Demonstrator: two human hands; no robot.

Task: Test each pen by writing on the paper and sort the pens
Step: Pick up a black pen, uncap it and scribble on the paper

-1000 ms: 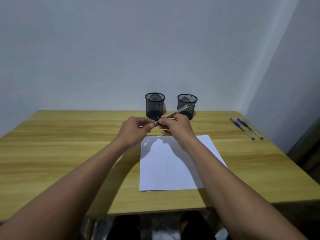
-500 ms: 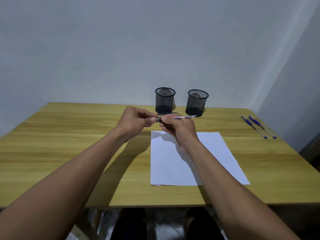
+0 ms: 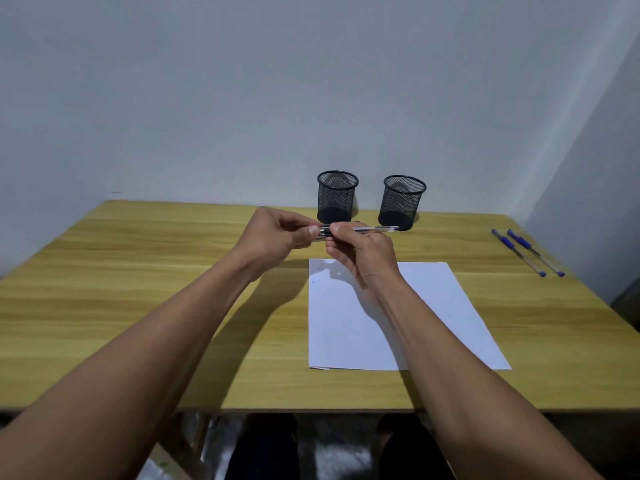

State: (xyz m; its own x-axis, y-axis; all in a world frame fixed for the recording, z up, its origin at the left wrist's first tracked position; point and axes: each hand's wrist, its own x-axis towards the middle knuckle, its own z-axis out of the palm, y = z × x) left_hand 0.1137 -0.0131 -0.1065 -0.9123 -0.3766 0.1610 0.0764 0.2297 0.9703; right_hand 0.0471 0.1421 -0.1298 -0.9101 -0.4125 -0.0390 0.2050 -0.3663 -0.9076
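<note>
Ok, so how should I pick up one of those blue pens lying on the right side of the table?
Take the nearer blue-capped pen by the middle of its clear barrel, coming straight down from above. It lies flat on the wooden table, close beside the second blue pen, so pinch across its width with fingertips, from its free left side.

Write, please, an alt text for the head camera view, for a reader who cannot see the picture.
Two bare hands hold one pen level above a wooden table, the left hand at its dark end, the right hand around the barrel. Below lies a white paper with a faint mark; behind stand two black mesh cups; two blue pens lie far right.
</note>
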